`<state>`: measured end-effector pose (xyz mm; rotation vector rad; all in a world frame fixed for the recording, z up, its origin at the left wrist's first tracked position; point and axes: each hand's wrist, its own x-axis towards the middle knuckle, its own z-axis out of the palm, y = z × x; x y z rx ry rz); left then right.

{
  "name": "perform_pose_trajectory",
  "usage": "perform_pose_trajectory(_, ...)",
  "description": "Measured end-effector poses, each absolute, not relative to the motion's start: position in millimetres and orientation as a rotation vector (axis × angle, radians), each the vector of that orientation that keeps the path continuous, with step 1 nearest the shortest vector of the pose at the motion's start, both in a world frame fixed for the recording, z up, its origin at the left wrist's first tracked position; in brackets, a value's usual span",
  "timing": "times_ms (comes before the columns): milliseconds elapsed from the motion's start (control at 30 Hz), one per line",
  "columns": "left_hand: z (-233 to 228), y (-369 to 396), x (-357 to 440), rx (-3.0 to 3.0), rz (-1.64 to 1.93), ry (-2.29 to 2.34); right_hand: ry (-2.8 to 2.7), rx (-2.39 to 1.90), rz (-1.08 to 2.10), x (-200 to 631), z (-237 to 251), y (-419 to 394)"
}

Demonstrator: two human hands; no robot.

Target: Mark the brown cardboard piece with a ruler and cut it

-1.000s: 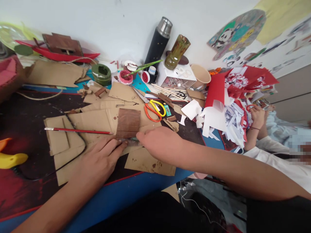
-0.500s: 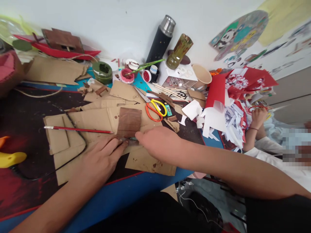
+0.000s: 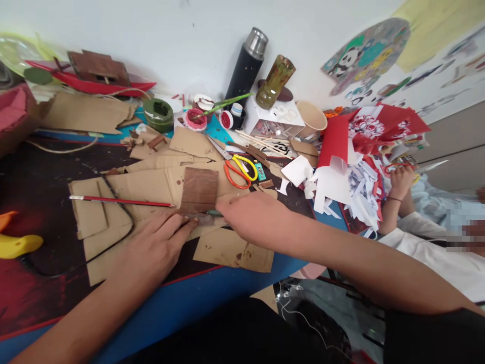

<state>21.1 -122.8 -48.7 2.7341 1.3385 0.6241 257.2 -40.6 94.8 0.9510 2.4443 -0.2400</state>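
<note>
Both hands lie flat on a litter of torn brown cardboard sheets (image 3: pixel 151 189) on the dark table (image 3: pixel 45 177). The left hand (image 3: pixel 149 250) is spread, its fingertips pressing the cardboard just below a brown-painted rectangular cardboard piece (image 3: pixel 199 191). The right hand (image 3: pixel 252 215) reaches in from the other side, fingers loosely together, at the lower right corner of that painted piece; something thin and greenish shows beneath them, too hidden to make out, and I cannot tell whether it is gripped.

Left of the painted piece, its tip nearly touching it, lies a red-handled paintbrush (image 3: pixel 121 202), with a black cord (image 3: pixel 121 222) looping under it. Just beyond the painted piece to the right sit orange-and-yellow-handled scissors (image 3: pixel 239 169).

Farther back from the painted piece stand the pots: a round green paint jar (image 3: pixel 158 114), open and dark inside; a pink paint tub (image 3: pixel 196 121) with a green-handled brush (image 3: pixel 223 104) resting in it; a small red-topped pot (image 3: pixel 227 120). Behind those rise a black flask with a steel cap (image 3: pixel 247 65) and a paint-streaked glass jar (image 3: pixel 275 82). A tan paper cup (image 3: pixel 311 117) looks empty.

Well right of the painted piece is a heap of red and white paper cuttings (image 3: pixel 352 167), and past it another person's hand (image 3: pixel 399 183). No writing is legible.
</note>
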Motion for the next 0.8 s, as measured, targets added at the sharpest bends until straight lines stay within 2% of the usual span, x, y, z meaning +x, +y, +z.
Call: perform_pose_trajectory(800, -47.0, -122.6, 21.8, 2.743, 0.619, 1.358, 2.386, 0.93, -0.298, 245.0, 88.5, -44.2)
